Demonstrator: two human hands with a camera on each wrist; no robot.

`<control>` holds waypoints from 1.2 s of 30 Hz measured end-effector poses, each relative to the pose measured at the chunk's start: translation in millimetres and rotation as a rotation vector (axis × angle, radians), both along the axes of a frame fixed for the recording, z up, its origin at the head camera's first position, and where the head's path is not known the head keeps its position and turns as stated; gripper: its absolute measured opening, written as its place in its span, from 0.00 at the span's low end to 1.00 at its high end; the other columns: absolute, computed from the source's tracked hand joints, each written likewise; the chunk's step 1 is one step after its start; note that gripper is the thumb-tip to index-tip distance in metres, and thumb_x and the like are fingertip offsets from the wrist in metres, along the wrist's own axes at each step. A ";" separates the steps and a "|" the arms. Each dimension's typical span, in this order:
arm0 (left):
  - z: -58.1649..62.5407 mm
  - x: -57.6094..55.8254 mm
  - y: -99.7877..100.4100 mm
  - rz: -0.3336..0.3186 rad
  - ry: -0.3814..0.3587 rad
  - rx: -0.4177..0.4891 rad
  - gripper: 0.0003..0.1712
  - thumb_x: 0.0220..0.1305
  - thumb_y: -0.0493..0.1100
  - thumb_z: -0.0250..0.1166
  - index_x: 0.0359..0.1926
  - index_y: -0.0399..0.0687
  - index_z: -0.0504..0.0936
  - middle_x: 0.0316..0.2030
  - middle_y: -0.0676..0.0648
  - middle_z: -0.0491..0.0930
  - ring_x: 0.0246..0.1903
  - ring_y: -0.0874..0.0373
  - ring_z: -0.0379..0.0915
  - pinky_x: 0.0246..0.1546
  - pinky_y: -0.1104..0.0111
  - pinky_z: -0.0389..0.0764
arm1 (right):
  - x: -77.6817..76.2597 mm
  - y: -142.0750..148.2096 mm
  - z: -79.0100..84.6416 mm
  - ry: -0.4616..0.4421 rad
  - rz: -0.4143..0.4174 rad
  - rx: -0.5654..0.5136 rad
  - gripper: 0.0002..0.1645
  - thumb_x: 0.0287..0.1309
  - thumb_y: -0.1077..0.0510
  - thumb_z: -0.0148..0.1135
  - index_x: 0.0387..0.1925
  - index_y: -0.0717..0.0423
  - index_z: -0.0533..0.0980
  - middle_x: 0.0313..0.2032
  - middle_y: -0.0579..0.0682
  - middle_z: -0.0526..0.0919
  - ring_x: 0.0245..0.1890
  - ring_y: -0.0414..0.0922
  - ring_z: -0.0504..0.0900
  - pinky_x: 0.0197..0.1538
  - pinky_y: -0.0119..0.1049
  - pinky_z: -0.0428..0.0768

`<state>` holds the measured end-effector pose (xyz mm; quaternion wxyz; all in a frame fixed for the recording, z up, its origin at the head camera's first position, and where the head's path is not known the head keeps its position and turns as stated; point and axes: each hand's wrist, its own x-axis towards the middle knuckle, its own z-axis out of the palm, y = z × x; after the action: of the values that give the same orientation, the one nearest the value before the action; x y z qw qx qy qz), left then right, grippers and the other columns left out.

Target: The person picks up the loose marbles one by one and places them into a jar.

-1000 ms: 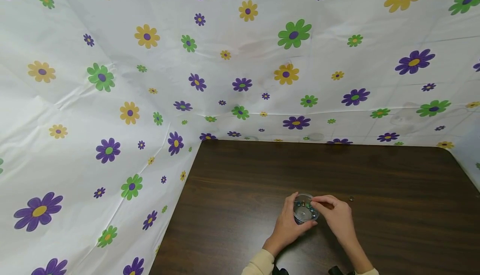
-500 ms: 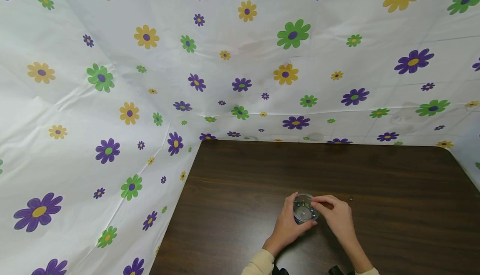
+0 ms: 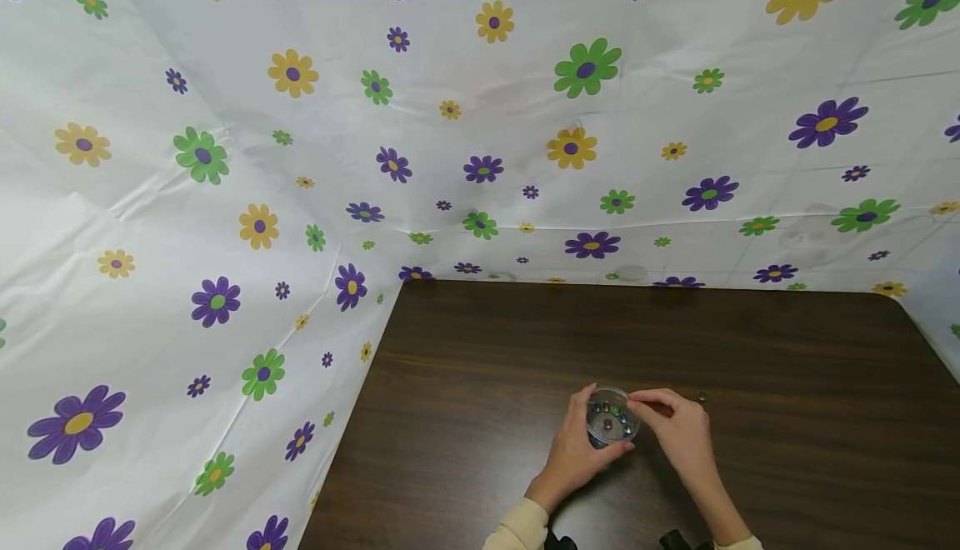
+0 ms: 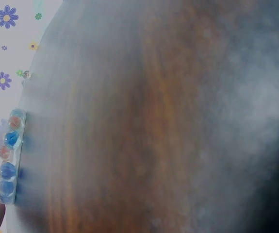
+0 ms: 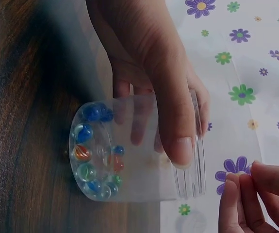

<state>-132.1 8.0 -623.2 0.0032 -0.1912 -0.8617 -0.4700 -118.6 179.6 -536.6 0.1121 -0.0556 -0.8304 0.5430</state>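
Note:
My left hand (image 3: 573,454) grips a clear plastic jar (image 3: 603,392), fingers round the far side and thumb along the near one. Several glass marbles (image 3: 607,424) lie at its bottom, blue, orange and green; the right wrist view shows them close up through the wall, with an orange swirled marble (image 5: 82,153) among them. My right hand (image 3: 678,433) is at the jar's right rim, fingers bent and tips drawn together, with nothing visible between them. In the left wrist view blue and orange marbles (image 4: 8,170) show at the left edge; the rest is blurred.
A single marble (image 3: 702,397) lies on the dark wooden table (image 3: 480,367), just beyond my right hand. White cloth (image 3: 495,117) printed with flowers hangs behind the table and along its left side.
A marble shows in the middle of the jar's bottom where none showed before. My right hand has shifted slightly right, its fingertips drawing back to the rim. The left hand and jar stay put.

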 end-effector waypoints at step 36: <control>-1.3 -0.8 0.2 -0.003 0.013 -0.010 0.55 0.61 0.61 0.75 0.79 0.51 0.55 0.67 0.45 0.69 0.61 0.53 0.72 0.57 0.59 0.77 | -2.7 20.6 -9.8 -0.092 -0.088 0.035 0.09 0.62 0.59 0.74 0.42 0.61 0.88 0.40 0.55 0.90 0.34 0.24 0.79 0.37 0.22 0.73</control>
<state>-132.9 8.2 -624.5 0.0070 -0.1957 -0.8638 -0.4643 -121.3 200.2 -546.4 0.0986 -0.1148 -0.8407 0.5200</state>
